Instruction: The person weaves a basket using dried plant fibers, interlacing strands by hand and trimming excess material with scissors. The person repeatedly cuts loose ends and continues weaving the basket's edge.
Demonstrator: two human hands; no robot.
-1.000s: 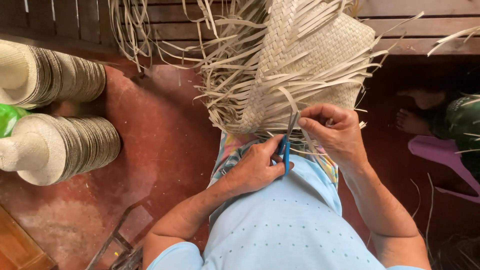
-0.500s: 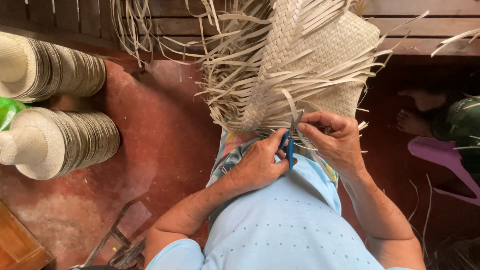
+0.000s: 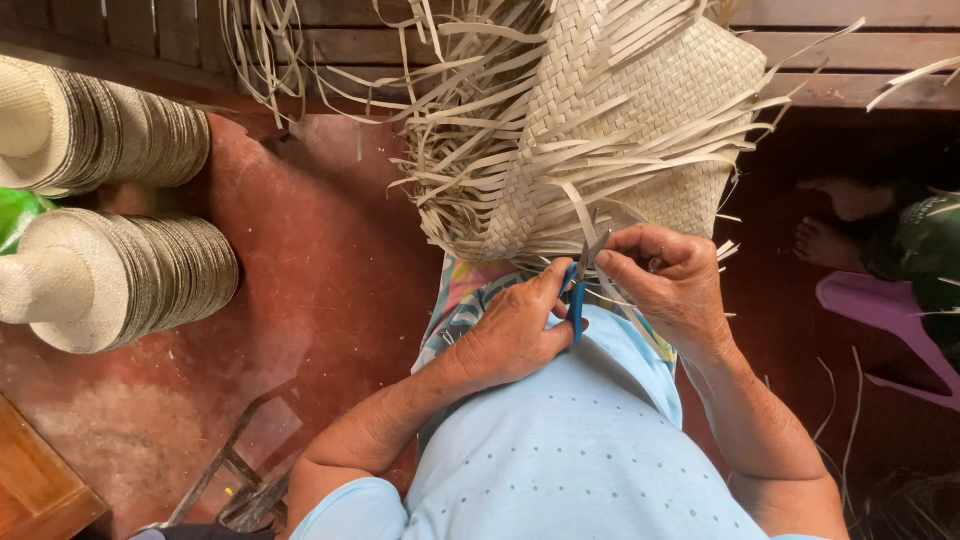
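A half-woven straw piece (image 3: 620, 130) with many loose strips rests on my lap, reaching up toward a wooden bench. My left hand (image 3: 515, 330) is closed around blue-handled scissors (image 3: 578, 290), blades pointing up at the weave's lower edge. My right hand (image 3: 668, 285) pinches a loose straw strip (image 3: 585, 215) next to the blades. Both hands sit close together below the woven piece.
Two stacks of woven straw hats (image 3: 110, 130) (image 3: 130, 275) lie on the red floor at the left, beside something green (image 3: 20, 215). A wooden bench (image 3: 850, 50) runs along the top. Another person's bare foot (image 3: 835, 240) and purple cloth (image 3: 880, 320) are at the right.
The scissors and both hands have shifted slightly; the left hand's grip has moved a little lower. The woven piece stays in place.
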